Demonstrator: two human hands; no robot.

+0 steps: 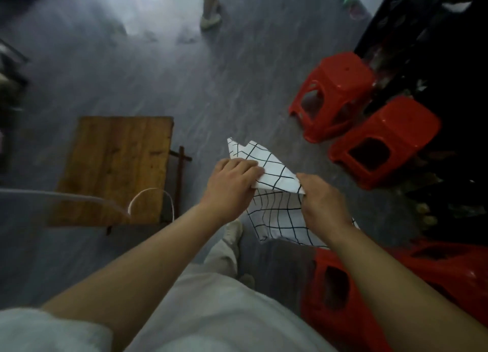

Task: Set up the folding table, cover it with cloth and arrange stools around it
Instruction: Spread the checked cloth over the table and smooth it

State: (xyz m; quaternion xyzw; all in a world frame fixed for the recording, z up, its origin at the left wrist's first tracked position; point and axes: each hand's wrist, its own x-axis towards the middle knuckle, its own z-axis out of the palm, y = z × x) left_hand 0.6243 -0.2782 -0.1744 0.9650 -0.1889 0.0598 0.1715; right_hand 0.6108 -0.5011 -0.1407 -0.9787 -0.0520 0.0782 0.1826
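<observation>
White cloth with a thin black grid [269, 177], still partly folded, is held at centre over grey plank floor. The small brown wooden folding table [116, 167] stands at nine o'clock, open floor between. Left hand [232, 185] pinches a fold; right hand [324, 204] grips a corner. Glossy red plastic stools [335, 93] crowd two o'clock.
</observation>
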